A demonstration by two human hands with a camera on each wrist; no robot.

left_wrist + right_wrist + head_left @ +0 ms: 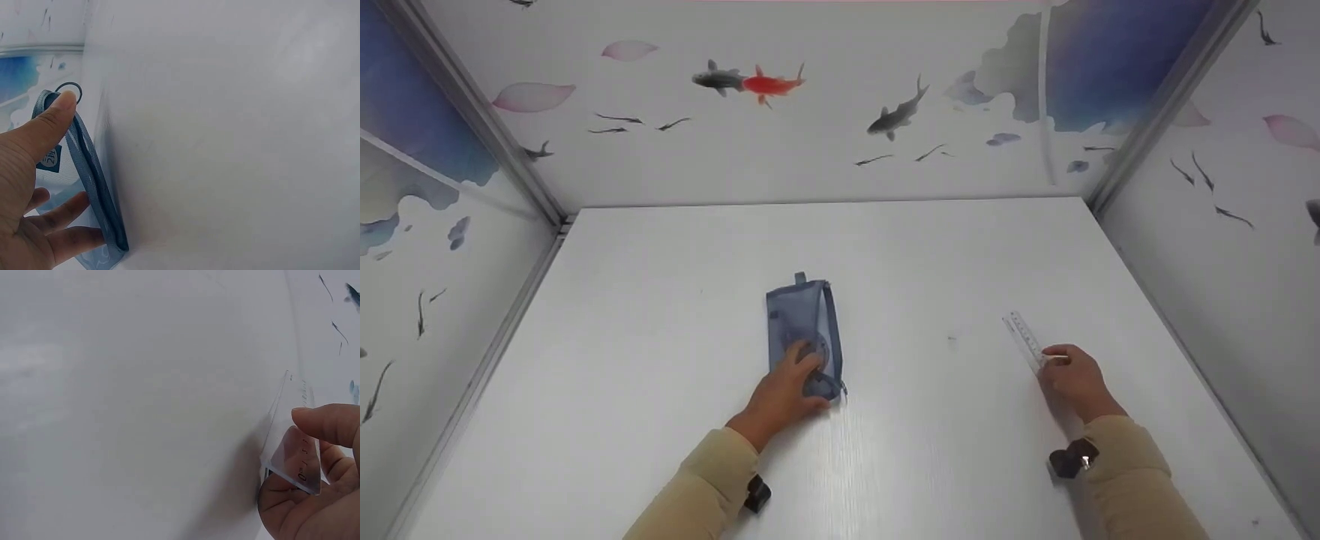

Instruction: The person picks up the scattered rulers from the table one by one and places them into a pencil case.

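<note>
A blue mesh zip pouch (797, 307) lies lengthwise on the white table, with a loop tab at its far end. My left hand (784, 394) grips its near part. In the left wrist view the thumb (48, 126) presses by the ring at one end of the zip, while the other fingers (70, 214) reach across to the zip edge. Off to the right, my right hand (1080, 379) holds a clear plastic ruler (1023, 336) by its near end. The right wrist view shows the thumb on the ruler's (289, 405) marked face, with curled fingers behind it.
The white table (660, 300) is bounded by a back panel (825, 165) printed with fish and petals, and by similar side panels. Small dark marks dot the tabletop. Both wrists carry a black camera (1072, 459) at the tan sleeves.
</note>
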